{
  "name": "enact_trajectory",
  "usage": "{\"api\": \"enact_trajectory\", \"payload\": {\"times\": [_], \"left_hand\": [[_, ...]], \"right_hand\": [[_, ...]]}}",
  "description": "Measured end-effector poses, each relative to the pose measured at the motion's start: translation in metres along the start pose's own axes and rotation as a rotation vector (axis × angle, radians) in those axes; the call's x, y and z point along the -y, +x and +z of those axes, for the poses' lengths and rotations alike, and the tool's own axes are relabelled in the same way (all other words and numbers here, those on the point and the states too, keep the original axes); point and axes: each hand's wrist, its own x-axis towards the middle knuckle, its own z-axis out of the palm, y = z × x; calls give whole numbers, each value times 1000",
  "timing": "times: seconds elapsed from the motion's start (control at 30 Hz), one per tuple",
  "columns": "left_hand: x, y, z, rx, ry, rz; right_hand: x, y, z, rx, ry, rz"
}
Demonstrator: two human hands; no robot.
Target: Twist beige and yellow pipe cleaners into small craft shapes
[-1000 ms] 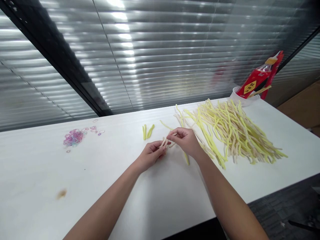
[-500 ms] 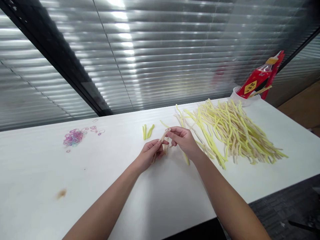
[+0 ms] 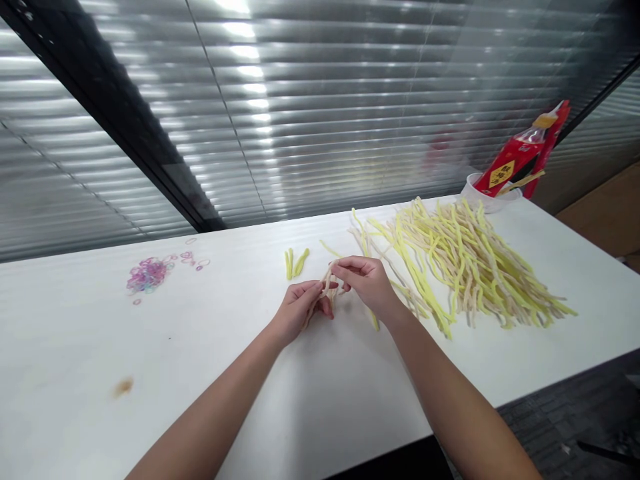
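Left hand and right hand pinch a folded beige pipe cleaner between them, steadying its bend above the white table.

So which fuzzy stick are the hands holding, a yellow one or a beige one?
A beige one. The beige fuzzy stick is pinched between the left hand and the right hand, bent up off the table, apart from the big pile of sticks.

rubber bands far left | red bottle in white cup back rt | blinds bhd
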Motion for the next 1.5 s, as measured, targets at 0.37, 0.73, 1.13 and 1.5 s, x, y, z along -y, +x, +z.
{"api": "enact_trajectory", "payload": {"times": [0.37,0.73,1.13,1.5], "left_hand": [[1,-2,-2,38,135,-15],[1,-4,-5,127,105,-33],[3,-2,-7,169,64,-58],[3,0,-6,165,-66,0]], "right_hand": [[-4,-1,5,-68,6,-11],[-3,-3,3,65,58,78],[-2,-3,5,60,80,48],[0,0,3,-126,163,23]]}}
